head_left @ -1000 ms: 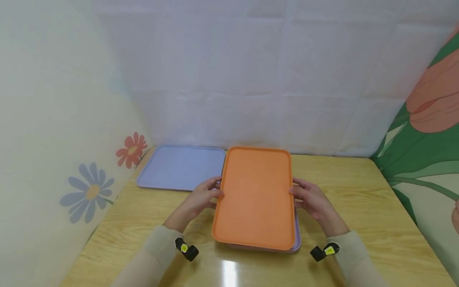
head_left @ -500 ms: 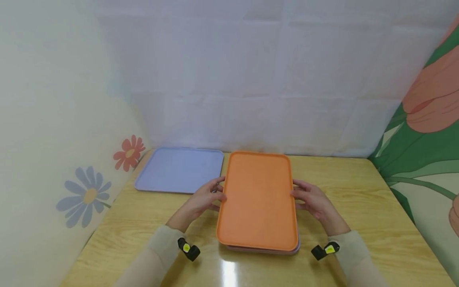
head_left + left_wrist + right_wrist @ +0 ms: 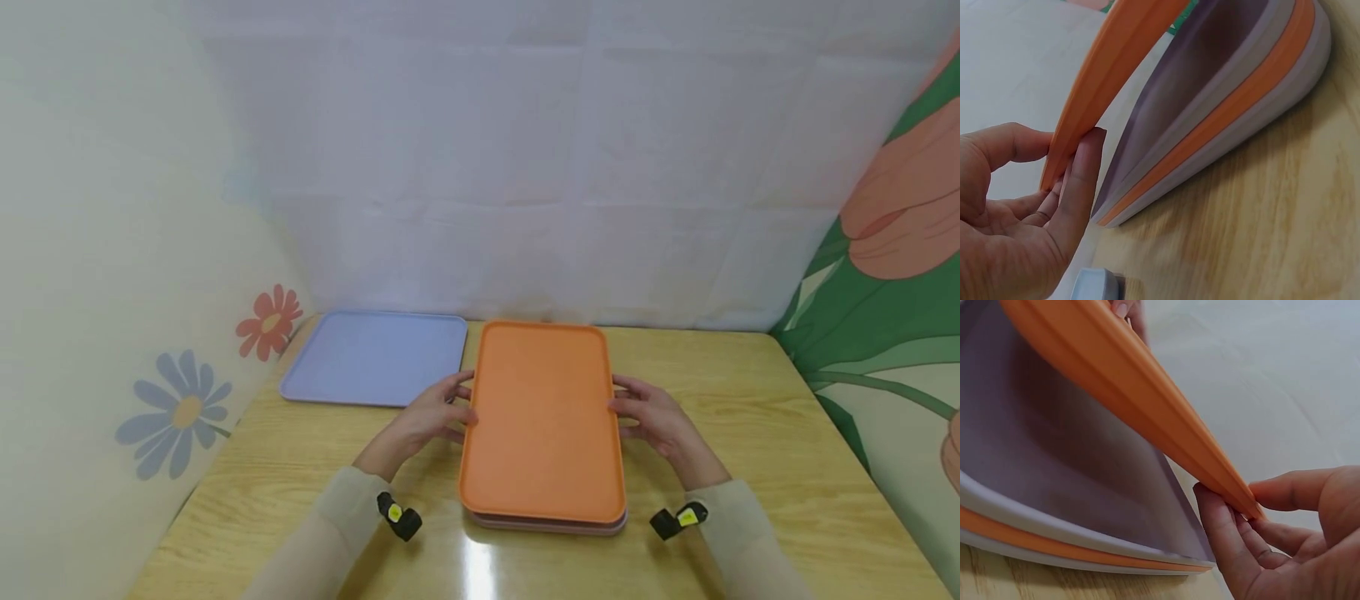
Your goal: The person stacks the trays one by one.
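In the head view, an orange rectangular tray [image 3: 543, 425] is held by both hands, its long side pointing away from me. My left hand [image 3: 427, 417] pinches the left rim, thumb on top and fingers beneath. The opposite rim sits between the thumb and fingers of my right hand [image 3: 654, 419]. Beneath lies a tray stack, topped by a purple tray [image 3: 1104, 469]; another orange tray [image 3: 1279, 56] shows below that, above a pale purple one. Both wrist views show a gap between the held tray and the stack. From above, the held tray hides most of the stack.
A periwinkle-blue tray [image 3: 378, 358] lies flat at the table's back left, near the left hand. The wooden table [image 3: 750, 417] meets a white cloth [image 3: 525, 167] at the back. Flower-painted walls stand at both sides.
The orange tray has come down and slightly right, and lines up more closely with the stack beneath. Both hands keep their hold; the left has shifted a little right with it.
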The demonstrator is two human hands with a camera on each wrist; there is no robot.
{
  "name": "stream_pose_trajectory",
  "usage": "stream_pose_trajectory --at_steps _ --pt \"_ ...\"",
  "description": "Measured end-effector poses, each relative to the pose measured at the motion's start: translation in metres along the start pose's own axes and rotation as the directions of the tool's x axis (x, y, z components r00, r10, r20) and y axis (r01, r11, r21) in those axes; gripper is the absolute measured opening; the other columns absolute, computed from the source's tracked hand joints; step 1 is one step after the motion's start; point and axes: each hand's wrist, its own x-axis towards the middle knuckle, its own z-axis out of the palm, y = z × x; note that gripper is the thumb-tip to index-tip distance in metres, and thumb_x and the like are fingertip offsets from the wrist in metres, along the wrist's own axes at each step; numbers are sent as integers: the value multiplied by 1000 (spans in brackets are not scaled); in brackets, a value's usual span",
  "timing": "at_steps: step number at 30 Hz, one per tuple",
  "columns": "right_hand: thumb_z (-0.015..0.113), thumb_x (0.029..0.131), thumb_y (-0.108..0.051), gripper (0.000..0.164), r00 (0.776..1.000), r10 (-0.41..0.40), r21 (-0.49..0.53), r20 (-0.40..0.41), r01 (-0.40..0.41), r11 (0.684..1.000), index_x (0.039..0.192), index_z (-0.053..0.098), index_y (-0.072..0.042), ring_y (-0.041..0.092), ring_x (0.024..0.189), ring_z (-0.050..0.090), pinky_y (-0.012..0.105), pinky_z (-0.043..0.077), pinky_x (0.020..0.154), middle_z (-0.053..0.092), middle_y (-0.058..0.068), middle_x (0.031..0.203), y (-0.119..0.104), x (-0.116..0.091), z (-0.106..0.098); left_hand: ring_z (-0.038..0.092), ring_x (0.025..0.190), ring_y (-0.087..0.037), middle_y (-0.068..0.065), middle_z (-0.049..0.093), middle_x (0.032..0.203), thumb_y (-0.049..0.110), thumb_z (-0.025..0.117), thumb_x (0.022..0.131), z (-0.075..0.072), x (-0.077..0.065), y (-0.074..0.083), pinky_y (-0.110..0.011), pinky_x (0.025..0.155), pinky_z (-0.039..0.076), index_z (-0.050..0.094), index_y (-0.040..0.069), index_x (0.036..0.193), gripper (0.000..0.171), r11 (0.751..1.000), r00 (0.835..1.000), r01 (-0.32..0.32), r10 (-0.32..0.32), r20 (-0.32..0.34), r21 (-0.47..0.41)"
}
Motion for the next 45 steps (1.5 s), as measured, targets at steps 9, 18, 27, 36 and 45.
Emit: stream_pose_trajectory --at_steps 9,18,27,36,45 --pt "56 99 -1 65 1000 4 6 -4 -4 1000 157 26 5 11 92 64 32 60 72 55 21 131 7 5 -1 63 91 -24 -24 44 133 -4 67 84 0 5 -6 -47 74 62 22 7 160 89 1000 1000 -5 4 13 20" --pt "58 97 0 65 1000 -4 -55 -7 4 999 155 28 7 12 90 64 33 60 70 53 25 131 12 7 2 63 88 -24 -24 46 126 -6 66 82 1 9 -10 -46 70 62 23 3 159 88 998 1000 -23 22 13 62" --pt "59 95 1 63 998 -32 -189 -46 22 982 152 33 9 15 91 63 35 60 70 55 26 125 11 8 3 62 87 -24 -24 45 124 -8 66 83 6 12 -10 -44 70 63 20 -1 158 89 994 999 -16 13 33 106" --pt "63 91 2 60 997 -5 -298 -72 -17 954 147 43 10 16 84 62 38 61 73 58 16 109 10 8 3 63 77 -21 -23 48 123 -9 68 77 11 9 -7 -44 67 62 29 -4 155 87 967 1000 -3 5 -5 255" --pt "65 92 -1 63 998 44 -275 -54 -57 960 148 40 9 16 83 67 38 61 77 63 24 117 18 10 -1 64 74 -21 -20 51 117 -4 70 82 8 11 -15 -41 69 62 27 -4 156 85 977 999 49 -49 -2 206"
